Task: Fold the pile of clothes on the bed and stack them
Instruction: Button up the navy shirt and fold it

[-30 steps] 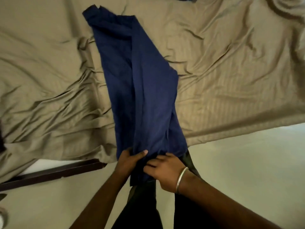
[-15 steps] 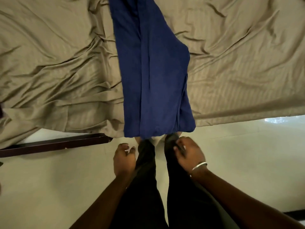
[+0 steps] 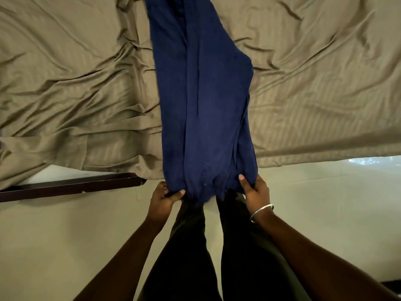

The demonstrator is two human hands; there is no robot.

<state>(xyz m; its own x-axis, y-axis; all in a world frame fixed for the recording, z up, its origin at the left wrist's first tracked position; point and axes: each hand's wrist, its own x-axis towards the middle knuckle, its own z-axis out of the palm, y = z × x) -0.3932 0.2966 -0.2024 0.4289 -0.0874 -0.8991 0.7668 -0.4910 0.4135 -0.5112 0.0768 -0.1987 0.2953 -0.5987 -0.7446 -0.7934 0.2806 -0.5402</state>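
Hands, left (image 3: 162, 197) and right (image 3: 253, 190), grip navy garment (image 3: 204, 94) on bed (image 3: 76, 83).

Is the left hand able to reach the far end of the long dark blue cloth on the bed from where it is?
Probably not. The left hand grips the near end of the long dark blue cloth at the bed's edge, and the cloth runs away across the wrinkled tan bedsheet out of the frame.

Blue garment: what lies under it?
The blue garment lies on the wrinkled tan bedsheet; its near end overhangs the edge, gripped by left hand and right hand. Anything beneath is covered.
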